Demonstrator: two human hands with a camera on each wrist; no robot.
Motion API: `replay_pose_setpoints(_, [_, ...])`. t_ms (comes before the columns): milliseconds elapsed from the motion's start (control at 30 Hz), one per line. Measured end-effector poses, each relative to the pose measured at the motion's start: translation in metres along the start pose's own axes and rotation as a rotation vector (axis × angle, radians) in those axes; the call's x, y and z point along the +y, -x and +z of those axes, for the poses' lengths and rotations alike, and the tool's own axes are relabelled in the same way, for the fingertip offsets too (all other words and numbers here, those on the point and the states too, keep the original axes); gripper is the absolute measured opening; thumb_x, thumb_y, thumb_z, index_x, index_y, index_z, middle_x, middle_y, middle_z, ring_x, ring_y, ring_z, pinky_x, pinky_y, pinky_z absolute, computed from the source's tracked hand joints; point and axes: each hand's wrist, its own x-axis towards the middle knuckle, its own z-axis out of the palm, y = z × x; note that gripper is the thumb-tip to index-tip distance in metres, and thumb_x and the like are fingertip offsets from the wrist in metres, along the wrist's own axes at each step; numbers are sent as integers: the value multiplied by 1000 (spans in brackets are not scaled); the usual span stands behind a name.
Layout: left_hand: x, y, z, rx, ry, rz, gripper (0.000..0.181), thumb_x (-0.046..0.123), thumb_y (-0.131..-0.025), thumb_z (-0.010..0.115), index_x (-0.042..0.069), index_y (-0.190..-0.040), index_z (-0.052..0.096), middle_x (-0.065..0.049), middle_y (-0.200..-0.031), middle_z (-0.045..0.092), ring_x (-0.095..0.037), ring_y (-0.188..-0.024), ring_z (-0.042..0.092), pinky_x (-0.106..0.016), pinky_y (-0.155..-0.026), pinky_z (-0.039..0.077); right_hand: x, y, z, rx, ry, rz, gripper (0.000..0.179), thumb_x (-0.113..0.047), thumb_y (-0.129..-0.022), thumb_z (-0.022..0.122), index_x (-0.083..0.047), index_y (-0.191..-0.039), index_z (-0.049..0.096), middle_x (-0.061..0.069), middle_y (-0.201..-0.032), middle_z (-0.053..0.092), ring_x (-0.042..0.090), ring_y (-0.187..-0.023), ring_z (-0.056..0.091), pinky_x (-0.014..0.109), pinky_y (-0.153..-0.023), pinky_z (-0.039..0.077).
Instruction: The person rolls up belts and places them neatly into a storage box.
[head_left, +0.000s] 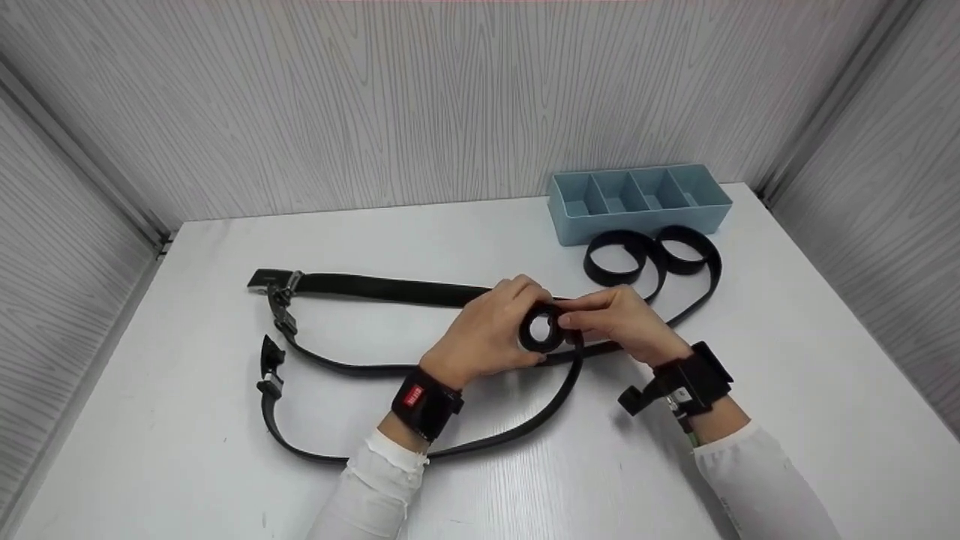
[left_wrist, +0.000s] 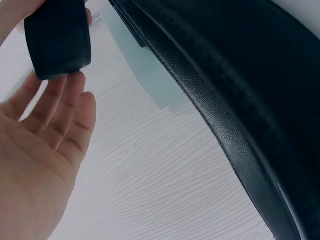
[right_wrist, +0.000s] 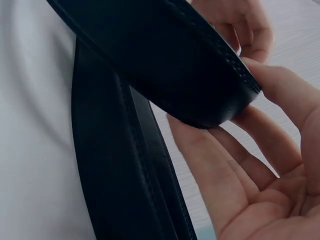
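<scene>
Three black leather belts with metal buckles lie across the white table. The tail of the nearest belt (head_left: 517, 433) is wound into a small tight coil (head_left: 541, 347), held up between both hands. My left hand (head_left: 487, 330) curls round the coil from the left, thumb below and fingers above. From the right, my right hand (head_left: 626, 322) pinches the coil's edge between thumb and fingers. In the right wrist view the fingertips (right_wrist: 192, 117) press against the curved strap (right_wrist: 165, 65). That belt's buckle (head_left: 270, 381) lies at the left.
Behind my hands stretch a second belt (head_left: 352, 370) and a third belt (head_left: 382, 289), their buckles at the left. Their tails end in loose coils (head_left: 615, 276) at the right. A blue four-slot box (head_left: 637, 223) stands behind those coils, near the back wall.
</scene>
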Motion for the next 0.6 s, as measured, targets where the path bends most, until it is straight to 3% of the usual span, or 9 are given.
replay_pose_setpoints(200, [1,0,1,6,-6,11,62,28,-72,92,16,-127,65,2,-121,61,-18,-105,60,-32,-90,53,0,1,-1,-3,-1,9,32,-10,-89,82,-4,-121,76,10,-117,76,19,-99,75,32,-81,61])
replay_pose_setpoints(400, [0,0,3,65,-77,6,61,33,-72,87,17,-127,64,0,-119,59,-20,-102,58,-33,-84,54,5,-1,8,26,-124,-30,29,-7,-93,77,-3,-122,76,11,-118,76,20,-98,76,34,-86,61])
replay_pose_setpoints(600, [-1,-1,5,140,-145,-42,61,39,-72,85,11,-121,62,-2,-113,57,-18,-95,59,-33,-80,55,7,-4,21,53,-217,-83,32,-8,-95,75,-1,-126,73,14,-124,73,24,-110,73,37,-92,59])
